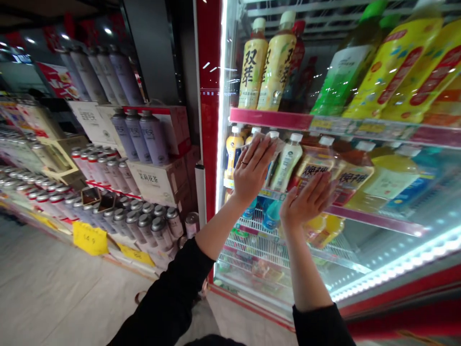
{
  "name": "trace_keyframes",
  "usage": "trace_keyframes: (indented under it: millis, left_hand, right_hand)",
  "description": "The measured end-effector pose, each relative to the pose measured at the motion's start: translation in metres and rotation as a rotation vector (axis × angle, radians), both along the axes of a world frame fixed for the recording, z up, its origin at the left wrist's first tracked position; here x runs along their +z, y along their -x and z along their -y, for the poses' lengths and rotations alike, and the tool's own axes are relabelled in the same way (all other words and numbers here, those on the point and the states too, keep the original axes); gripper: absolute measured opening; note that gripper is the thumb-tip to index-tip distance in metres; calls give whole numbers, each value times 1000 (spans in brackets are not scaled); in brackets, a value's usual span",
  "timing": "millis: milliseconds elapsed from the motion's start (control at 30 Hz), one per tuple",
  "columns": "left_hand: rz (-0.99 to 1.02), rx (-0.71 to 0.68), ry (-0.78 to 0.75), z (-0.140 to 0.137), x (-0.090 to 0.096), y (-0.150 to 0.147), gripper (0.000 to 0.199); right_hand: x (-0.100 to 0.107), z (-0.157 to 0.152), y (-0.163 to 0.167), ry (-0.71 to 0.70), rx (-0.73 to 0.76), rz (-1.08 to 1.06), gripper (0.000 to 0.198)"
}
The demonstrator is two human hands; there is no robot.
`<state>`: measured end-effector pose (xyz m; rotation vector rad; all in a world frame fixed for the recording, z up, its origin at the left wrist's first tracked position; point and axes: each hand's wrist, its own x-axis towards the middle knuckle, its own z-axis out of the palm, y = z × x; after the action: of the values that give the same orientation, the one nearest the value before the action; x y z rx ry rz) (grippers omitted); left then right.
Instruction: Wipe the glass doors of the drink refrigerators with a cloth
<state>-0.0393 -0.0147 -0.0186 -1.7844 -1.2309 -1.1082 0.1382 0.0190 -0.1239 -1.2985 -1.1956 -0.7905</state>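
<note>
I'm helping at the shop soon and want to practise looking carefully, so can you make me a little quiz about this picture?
1. What is on a finger of the left hand?
2. True or false: the big yellow sign is inside the fridge.
3. Look at the right hand. What colour is the sleeve on its arm? A: white. B: black. C: red.

Key:
1. A ring.
2. False; it is outside, left of the fridge.
3. B.
</note>
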Motion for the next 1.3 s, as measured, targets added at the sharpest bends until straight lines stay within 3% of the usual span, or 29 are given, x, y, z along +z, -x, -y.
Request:
trace_keyframes:
  millis: [200, 400, 500, 600, 733, 900, 1000, 1133, 1233, 1300]
  left_hand:
    - [-117, -129, 11, -3, 4, 11, 55]
    - [122, -123, -90, -10, -9, 16, 68]
    - [115, -178, -123, -11, -14, 9, 73]
    - [20, -243, -153, -14, -1, 11, 70]
    - [38, -209, -232, -18, 16, 24, 71]
    - [146, -190, -290, -17, -4, 26, 74]
    - [90, -228, -274, -17, -12, 21, 73]
    - [-46, -283, -237, -24, 4, 31, 69]
    - [35, -259, -271, -27, 18, 47, 67]
    - [146, -225, -312, -26, 16, 54, 66]
  right_hand:
    - [1, 1, 1, 10, 11, -1, 78]
    - [5, 9, 8, 61, 8, -21, 72]
    - [7, 16, 12, 112, 28, 46, 66]
    - [9, 24, 16, 140, 62, 182, 62]
    - [19, 25, 27, 108, 119, 361, 59]
    - [30, 16, 42, 179, 132, 359, 66]
    - [29, 14, 45, 211, 130, 344, 68]
    - [27, 15, 46, 145, 107, 361, 68]
    - [29, 17, 47, 50, 72, 385, 70]
    - [31, 19, 48, 17, 58, 394, 71]
